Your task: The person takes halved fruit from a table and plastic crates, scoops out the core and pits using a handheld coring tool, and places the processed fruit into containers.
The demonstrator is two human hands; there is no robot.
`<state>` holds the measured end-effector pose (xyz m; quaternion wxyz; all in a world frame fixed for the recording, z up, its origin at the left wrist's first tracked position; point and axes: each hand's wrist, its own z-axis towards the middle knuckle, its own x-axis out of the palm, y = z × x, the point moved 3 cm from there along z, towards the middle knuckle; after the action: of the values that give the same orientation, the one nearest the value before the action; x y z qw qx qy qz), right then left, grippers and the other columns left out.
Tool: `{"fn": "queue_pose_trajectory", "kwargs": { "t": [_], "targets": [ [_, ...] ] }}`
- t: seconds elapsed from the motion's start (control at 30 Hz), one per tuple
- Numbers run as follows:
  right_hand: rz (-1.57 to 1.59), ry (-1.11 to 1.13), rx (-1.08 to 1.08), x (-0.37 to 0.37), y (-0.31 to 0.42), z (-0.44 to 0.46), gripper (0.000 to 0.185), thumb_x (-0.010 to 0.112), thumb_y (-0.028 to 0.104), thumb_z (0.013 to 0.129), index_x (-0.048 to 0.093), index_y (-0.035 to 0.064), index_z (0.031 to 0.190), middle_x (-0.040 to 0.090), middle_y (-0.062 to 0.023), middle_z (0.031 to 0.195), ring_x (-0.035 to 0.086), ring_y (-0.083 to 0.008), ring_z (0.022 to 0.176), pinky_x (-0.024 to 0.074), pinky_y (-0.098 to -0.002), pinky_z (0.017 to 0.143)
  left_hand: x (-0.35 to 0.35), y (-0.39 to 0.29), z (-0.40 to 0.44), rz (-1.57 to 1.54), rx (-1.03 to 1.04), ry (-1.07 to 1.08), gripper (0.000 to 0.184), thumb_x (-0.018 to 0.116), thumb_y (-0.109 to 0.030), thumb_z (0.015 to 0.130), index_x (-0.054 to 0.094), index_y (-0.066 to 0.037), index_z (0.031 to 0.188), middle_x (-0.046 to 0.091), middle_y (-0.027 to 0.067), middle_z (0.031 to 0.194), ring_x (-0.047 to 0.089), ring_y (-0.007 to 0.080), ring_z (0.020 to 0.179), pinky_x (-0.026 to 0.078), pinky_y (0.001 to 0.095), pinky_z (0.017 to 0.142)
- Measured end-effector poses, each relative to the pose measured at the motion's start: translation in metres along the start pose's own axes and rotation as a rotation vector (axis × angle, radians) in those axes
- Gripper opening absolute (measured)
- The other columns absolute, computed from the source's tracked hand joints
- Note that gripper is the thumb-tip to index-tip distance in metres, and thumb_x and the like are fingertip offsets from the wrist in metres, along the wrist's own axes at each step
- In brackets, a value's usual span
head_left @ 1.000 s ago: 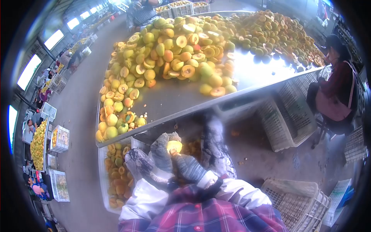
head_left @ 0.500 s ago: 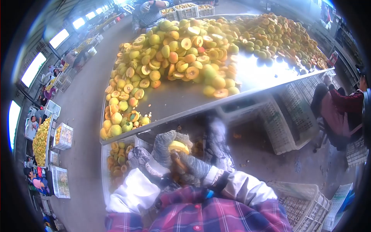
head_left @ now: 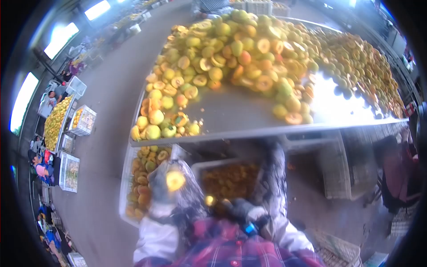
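In my gloved left hand (head_left: 161,184) is a yellow peach half (head_left: 175,180), its cut face up, over the side of a crate of peaches (head_left: 126,196). My gloved right hand (head_left: 243,210) is low in front of my lap, curled and blurred by motion. Whatever its fingers close on cannot be made out. Just left of it a small yellow piece (head_left: 209,200) shows above the dark gap between my legs. A crate of brownish-orange pieces (head_left: 193,168) stands between my knees, under the table edge.
A metal table (head_left: 249,107) bears a large heap of whole and halved peaches (head_left: 222,49). White crates (head_left: 336,169) stand under its right part. A person in dark red (head_left: 400,173) sits at the right. Further crates (head_left: 69,173) and people line the left side.
My hands have parted: the left has moved left with the peach half, the right has moved right and down. The view has shifted, showing more of the crate between my knees.
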<state>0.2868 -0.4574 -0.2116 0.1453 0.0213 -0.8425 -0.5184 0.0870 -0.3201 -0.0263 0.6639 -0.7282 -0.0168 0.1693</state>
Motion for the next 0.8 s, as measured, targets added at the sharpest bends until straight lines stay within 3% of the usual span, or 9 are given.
{"fn": "queue_pose_trajectory", "kwargs": {
  "t": [0.03,0.1,0.17,0.3,0.47,0.53,0.67,0.77,0.8],
  "targets": [
    [-0.279,-0.108,0.033,-0.008,0.009,0.005,0.045,0.042,0.036,0.101,0.063,-0.0009,0.114,0.069,-0.019,0.097,0.064,-0.0344,0.096,0.0481,-0.037,0.084,-0.028,0.0,0.024,0.237,0.179,-0.155,0.027,0.07,-0.032,0.083,0.066,-0.005,0.083,0.066,0.0109,0.079,0.064,0.0263,0.071,0.053,0.0376,0.067],
    [-0.288,-0.072,-0.065,-0.003,0.051,0.001,0.046,0.04,0.039,0.101,0.065,0.0021,0.111,0.069,-0.0208,0.097,0.065,-0.0337,0.095,0.048,-0.0373,0.084,-0.063,-0.029,0.046,1.237,0.738,-0.029,0.019,0.074,-0.023,0.078,0.068,-0.005,0.083,0.068,0.0124,0.086,0.064,0.0299,0.077,0.053,0.0402,0.074],
    [-0.387,-0.016,-0.082,-0.003,0.047,0.011,0.045,0.036,0.037,0.102,0.066,0.0042,0.108,0.068,-0.0224,0.097,0.065,-0.0349,0.095,0.0479,-0.0383,0.084,-0.058,-0.04,0.078,1.163,0.984,-0.277,0.019,0.072,-0.02,0.076,0.068,-0.006,0.089,0.066,0.0129,0.094,0.063,0.0319,0.087,0.051,0.0417,0.08],
    [-0.353,0.016,-0.061,-0.02,0.031,0.02,0.041,0.036,0.032,0.102,0.065,0.0024,0.106,0.067,-0.0221,0.098,0.064,-0.0382,0.094,0.0489,-0.0411,0.082,0.056,-0.113,0.153,0.856,0.973,0.017,0.029,0.07,-0.024,0.079,0.065,-0.007,0.102,0.066,0.0124,0.096,0.063,0.032,0.092,0.052,0.0401,0.08],
    [-0.739,-0.014,-0.205,-0.033,-0.002,0.027,0.038,0.043,0.019,0.099,0.053,-0.0003,0.13,0.061,-0.0193,0.121,0.064,-0.0288,0.091,0.0523,-0.0381,0.077,0.175,-0.058,0.294,1.381,0.53,0.444,0.065,0.067,-0.039,0.078,0.05,-0.005,0.131,0.059,0.0199,0.121,0.058,0.0342,0.113,0.048,0.0409,0.095],
    [-0.504,-0.241,-0.226,-0.036,-0.014,0.03,0.033,0.044,0.024,0.1,0.062,0.0004,0.114,0.068,-0.0208,0.096,0.064,-0.0372,0.092,0.0512,-0.0411,0.083,0.197,-0.05,0.302,1.5,0.375,0.428,0.068,0.067,-0.04,0.078,0.048,-0.004,0.133,0.062,0.0217,0.119,0.058,0.0356,0.114,0.047,0.0415,0.097],
    [-0.15,-0.301,0.141,-0.038,0.074,0.019,0.034,0.046,0.024,0.099,0.062,-0.0023,0.114,0.069,-0.0197,0.095,0.065,-0.0356,0.094,0.051,-0.0409,0.085,0.194,-0.063,0.288,1.372,0.364,0.513,0.069,0.067,-0.04,0.078,0.048,-0.003,0.133,0.064,0.022,0.11,0.059,0.0374,0.11,0.047,0.0421,0.096],
    [-0.205,-0.243,-0.131,-0.04,0.073,0.021,0.032,0.046,0.021,0.1,0.059,-0.0025,0.118,0.067,-0.0194,0.102,0.065,-0.0345,0.096,0.0516,-0.0386,0.084,0.177,-0.096,0.227,0.191,-0.031,0.763,0.049,0.062,-0.034,0.086,0.054,-0.003,0.123,0.065,0.013,0.093,0.067,0.0226,0.079,0.055,0.0341,0.061],
    [-0.223,-0.224,-0.227,-0.038,0.074,0.02,0.032,0.046,0.02,0.1,0.058,-0.0026,0.119,0.066,-0.0194,0.105,0.065,-0.0341,0.096,0.0519,-0.0379,0.084,0.174,-0.095,0.208,0.193,-0.027,0.777,0.049,0.062,-0.034,0.086,0.054,-0.003,0.123,0.065,0.013,0.093,0.067,0.0226,0.079,0.055,0.0341,0.061]
  ]
}}
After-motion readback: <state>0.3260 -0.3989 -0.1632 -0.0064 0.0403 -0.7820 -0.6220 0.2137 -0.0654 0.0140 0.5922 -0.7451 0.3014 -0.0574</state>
